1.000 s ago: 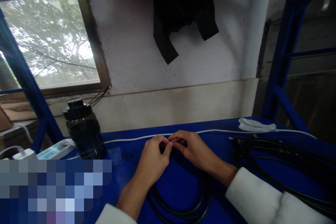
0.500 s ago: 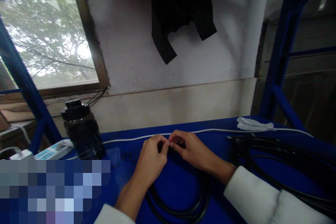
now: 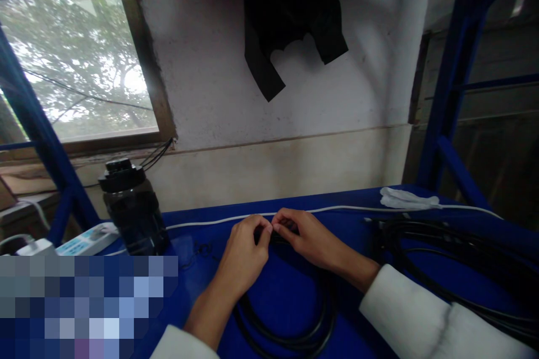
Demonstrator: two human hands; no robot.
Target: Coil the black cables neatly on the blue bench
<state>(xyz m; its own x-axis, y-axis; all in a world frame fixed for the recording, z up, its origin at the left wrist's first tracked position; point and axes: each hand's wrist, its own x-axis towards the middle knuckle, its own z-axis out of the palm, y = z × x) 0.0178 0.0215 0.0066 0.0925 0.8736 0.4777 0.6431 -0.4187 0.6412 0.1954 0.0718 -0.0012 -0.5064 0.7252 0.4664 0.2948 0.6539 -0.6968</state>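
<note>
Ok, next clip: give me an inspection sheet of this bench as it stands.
Surface: blue bench, dim light.
Job's things: black coil lies flat under both wrists; its far part is pinched between the hands.
Clutter: dark bottle upright at left; power strip beside it; white cloth at far right.
Hands: left hand and right hand meet fingertip to fingertip on the coil; what they pinch is too small to tell.
Cables: white cable runs along the bench's back; black cables piled at right.
Surroundings: window at left; black garment hangs on the wall; blue frame at right.
</note>
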